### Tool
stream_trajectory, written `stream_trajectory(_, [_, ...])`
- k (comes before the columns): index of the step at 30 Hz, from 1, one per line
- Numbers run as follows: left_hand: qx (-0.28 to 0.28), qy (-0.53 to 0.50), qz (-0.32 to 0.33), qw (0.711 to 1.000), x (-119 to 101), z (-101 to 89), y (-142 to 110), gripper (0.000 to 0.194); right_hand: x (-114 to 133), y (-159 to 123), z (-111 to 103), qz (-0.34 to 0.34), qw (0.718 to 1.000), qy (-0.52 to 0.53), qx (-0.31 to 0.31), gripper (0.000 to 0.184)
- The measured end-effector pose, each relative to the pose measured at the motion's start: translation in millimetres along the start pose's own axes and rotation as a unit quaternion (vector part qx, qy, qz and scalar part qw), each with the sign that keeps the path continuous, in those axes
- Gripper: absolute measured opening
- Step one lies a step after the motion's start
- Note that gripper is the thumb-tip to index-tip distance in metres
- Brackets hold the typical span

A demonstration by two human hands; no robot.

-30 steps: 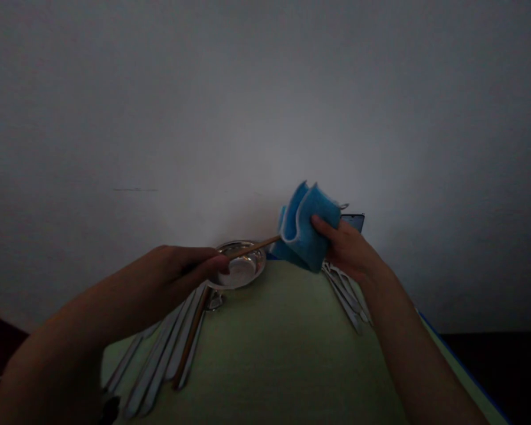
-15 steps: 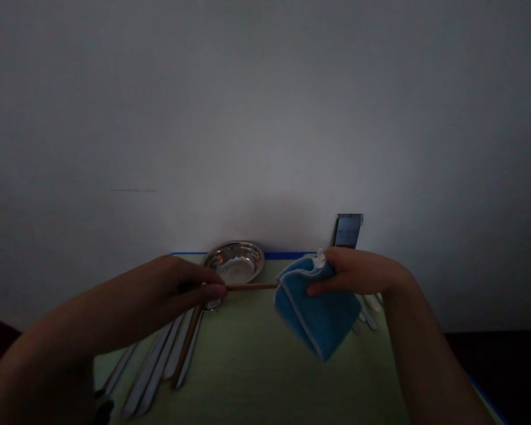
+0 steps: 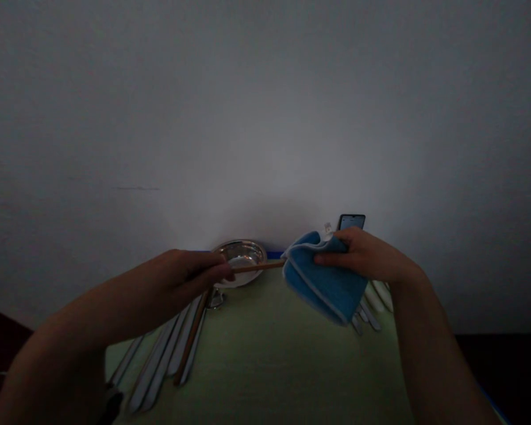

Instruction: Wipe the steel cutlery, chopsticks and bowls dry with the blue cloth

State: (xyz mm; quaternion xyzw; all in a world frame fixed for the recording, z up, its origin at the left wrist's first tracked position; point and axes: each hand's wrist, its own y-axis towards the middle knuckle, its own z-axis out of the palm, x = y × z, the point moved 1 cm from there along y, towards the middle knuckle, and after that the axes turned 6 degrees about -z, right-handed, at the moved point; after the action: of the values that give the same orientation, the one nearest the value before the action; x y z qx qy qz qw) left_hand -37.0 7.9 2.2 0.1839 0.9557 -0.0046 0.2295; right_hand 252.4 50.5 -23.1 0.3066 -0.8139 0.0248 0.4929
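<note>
A thin wooden chopstick stretches between my hands above the table. My left hand pinches its left end with thumb and fingers. Its right end disappears into a folded blue cloth with pale edging and a white tag. My right hand is closed on the cloth, thumb on the near side; whether its fingers also press the chopstick inside is hidden. Behind the chopstick sits a shiny metal bowl. Another wooden chopstick lies on the table below my left hand, among metal utensils.
Several metal utensils lie along the left of the pale green table, partly under my left forearm. More utensils lie at the right, below the cloth. A phone leans against the grey wall.
Both hands have risen slightly with the chopstick and cloth. The right hand and cloth have shifted a little right, and the chopstick now tilts up towards the cloth. The camera view has also shifted slightly.
</note>
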Motion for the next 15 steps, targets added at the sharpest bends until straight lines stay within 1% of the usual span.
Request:
stream_trajectory(1, [0.000,-0.006,0.001,1.000,0.3,-0.7,-1.5,0.027,-2.1,1.0,-0.7,-0.004,0.999,0.011,-0.045,0.015])
stream_trajectory(3, [0.013,-0.016,0.000,1.000,-0.3,-2.1,-2.7,0.028,-6.5,5.0,0.4,-0.017,0.985,0.024,-0.170,0.018])
stream_trajectory(5, [0.005,-0.018,-0.004,1.000,-1.5,-3.4,-0.5,0.030,-10.1,11.3,4.7,-0.033,0.954,0.047,-0.295,0.023])
stream_trajectory(7, [0.001,-0.012,-0.001,1.000,-2.2,-3.5,4.1,0.032,-11.7,19.0,10.0,-0.055,0.913,0.113,-0.387,0.028])
stream_trajectory(8, [-0.005,-0.009,0.001,1.000,-2.1,-3.2,6.6,0.033,-11.5,22.6,12.1,-0.068,0.890,0.158,-0.421,0.030])
stream_trajectory(10, [-0.023,-0.009,0.009,1.000,-0.6,-2.7,10.2,0.032,-9.3,28.1,13.5,-0.097,0.833,0.247,-0.485,0.032])
stream_trajectory(12, [-0.040,-0.012,0.017,0.999,2.2,-2.3,11.6,0.031,-6.5,30.9,11.9,-0.108,0.777,0.319,-0.532,0.031])
stream_trajectory(13, [-0.048,-0.013,0.019,0.999,3.6,-2.0,11.8,0.030,-5.4,31.7,11.0,-0.103,0.756,0.351,-0.543,0.030])
stream_trajectory(14, [-0.053,-0.014,0.018,0.998,4.6,-1.3,11.9,0.030,-4.6,32.4,10.7,-0.095,0.743,0.378,-0.545,0.028])
stream_trajectory(15, [-0.055,-0.016,0.015,0.998,4.6,0.0,12.3,0.029,-4.0,33.1,11.7,-0.086,0.737,0.398,-0.539,0.028])
